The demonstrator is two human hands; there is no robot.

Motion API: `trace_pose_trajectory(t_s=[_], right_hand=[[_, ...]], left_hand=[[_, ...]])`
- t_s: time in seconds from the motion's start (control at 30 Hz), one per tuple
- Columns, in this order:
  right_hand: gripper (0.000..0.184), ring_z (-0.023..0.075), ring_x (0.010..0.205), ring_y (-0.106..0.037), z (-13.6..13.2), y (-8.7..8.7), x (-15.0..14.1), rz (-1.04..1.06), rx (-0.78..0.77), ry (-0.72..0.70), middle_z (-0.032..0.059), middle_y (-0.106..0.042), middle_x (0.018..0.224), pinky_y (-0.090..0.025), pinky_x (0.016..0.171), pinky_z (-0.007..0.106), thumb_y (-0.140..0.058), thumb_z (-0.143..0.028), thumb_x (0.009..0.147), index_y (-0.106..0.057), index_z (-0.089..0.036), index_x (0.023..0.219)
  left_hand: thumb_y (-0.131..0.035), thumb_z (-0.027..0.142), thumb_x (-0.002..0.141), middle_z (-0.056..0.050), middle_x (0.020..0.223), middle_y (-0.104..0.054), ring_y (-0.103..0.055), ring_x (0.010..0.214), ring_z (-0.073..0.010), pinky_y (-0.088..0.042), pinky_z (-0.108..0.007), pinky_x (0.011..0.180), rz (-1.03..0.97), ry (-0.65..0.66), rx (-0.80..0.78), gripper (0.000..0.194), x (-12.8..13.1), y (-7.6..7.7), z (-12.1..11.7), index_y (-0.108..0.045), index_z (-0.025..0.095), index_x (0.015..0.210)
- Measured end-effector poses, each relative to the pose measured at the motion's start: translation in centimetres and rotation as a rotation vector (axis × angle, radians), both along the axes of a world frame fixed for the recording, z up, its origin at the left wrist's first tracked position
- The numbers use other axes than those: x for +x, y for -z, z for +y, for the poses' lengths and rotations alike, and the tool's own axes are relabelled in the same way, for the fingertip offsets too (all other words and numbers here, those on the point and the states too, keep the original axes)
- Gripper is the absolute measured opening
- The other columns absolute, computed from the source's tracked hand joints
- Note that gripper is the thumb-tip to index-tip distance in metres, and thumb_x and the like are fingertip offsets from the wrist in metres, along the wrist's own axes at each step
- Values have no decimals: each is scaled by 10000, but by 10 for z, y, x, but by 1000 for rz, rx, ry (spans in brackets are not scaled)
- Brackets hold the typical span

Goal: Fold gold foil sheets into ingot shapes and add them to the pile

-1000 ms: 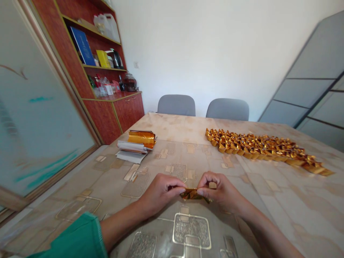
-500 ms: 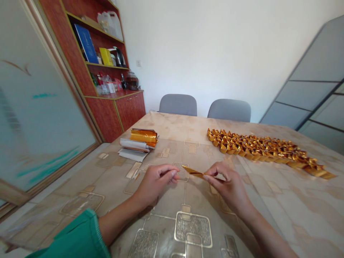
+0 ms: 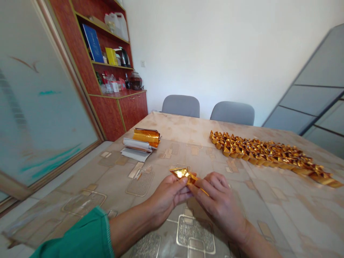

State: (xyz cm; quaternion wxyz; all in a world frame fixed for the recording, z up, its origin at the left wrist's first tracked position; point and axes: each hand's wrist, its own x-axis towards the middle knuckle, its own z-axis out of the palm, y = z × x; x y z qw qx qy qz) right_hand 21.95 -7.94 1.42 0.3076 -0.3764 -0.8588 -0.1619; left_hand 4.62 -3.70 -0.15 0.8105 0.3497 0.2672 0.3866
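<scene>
One gold foil piece was held between both hands, above the table. Its left part was pinched between thumb and fingers of the left hand; its right part was gripped by the closed fingers of the right hand. Neither hand was spread wide. The piece was partly hidden by fingers; it looked creased and part-shaped, so judged unfinished.

Done: many folded gold foil shapes were packed in rows, beyond and right of the hands. Count can't be told, overlap too dense. Left over: gold foil sheets and white-backed sheets were stacked loosely curled, beyond and left of the hands, judged unworked. Sheet count can't be told either.

Labels: faint marks were seen on the blue box or folder, on the shelf far left beyond the hands; not legible. No brand could be read on the yellow box beside it.
</scene>
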Motion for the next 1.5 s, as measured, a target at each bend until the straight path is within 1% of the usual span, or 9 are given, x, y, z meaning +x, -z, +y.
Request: trace_pose_trajectory(t_s=[0.23,0.33,0.43,0.63,0.77,0.97,1.2,1.4,1.5], right_hand=[[197,212,844,-543,1,1,16,-2,-55,11,52,-713,936,-405,805,382,-512,-187,1004,-668,-214,1122],[320,220,918,-556,0,2,20,16,-99,20,68,-691,1082,-428,820,381,-545,-162,981,-600,-250,1284],[397,217,923,-552,0,2,22,27,-112,7,67,-674,1084,-442,814,369,-534,-134,980,-557,-275,1350],[286,216,932,-552,1,3,21,19,-92,-42,69,-683,1083,-432,809,374,-524,-199,1007,-619,-259,1270],[243,212,902,-556,2,3,19,25,-77,-62,64,-698,1038,-422,806,382,-522,-196,1007,-665,-241,1198],[272,214,926,-571,8,6,16,265,-259,-133,57,-655,1006,-481,762,342,-591,-194,958,-654,-259,1214],[207,219,952,-566,13,10,16,388,-381,-210,39,-625,1000,-478,789,359,-633,-197,930,-704,-313,1087],[363,215,940,-574,12,11,16,511,-527,-208,23,-628,998,-474,802,354,-677,-144,854,-627,-312,1172],[358,210,953,-570,11,10,16,535,-540,-220,12,-626,1009,-468,815,347,-675,-126,837,-614,-313,1135]], left_hand=[[-716,289,865,-138,1088,-737,-701,1016,-237,-519,-385,958,1,-71,47,322,-14,-3,11,-650,110,1124],[-716,279,865,-134,1078,-738,-705,1000,-231,-532,-361,920,2,-34,68,307,-15,-4,12,-653,113,1115],[-705,265,872,-125,1073,-737,-713,969,-214,-537,-335,893,6,16,89,286,-17,-4,12,-652,118,1112],[-718,255,860,-114,1056,-731,-714,947,-209,-538,-338,885,-23,91,76,332,-16,-4,10,-624,125,1151],[-776,193,779,-99,1077,-721,-699,971,-203,-522,-351,926,-2,81,26,381,-14,-1,7,-626,129,1123],[-785,178,743,-86,967,-736,-699,886,-190,-520,-344,873,24,7,73,439,-12,-2,7,-615,126,1144],[-774,165,733,-89,944,-735,-691,891,-199,-508,-338,856,18,7,90,456,-11,-3,7,-621,137,1162],[-758,126,703,-41,852,-739,-667,753,-150,-499,-281,761,66,-45,184,484,-9,-5,7,-626,135,1169],[-741,111,703,-40,842,-744,-672,765,-156,-496,-283,765,87,-54,209,484,-10,-7,7,-629,133,1173]])
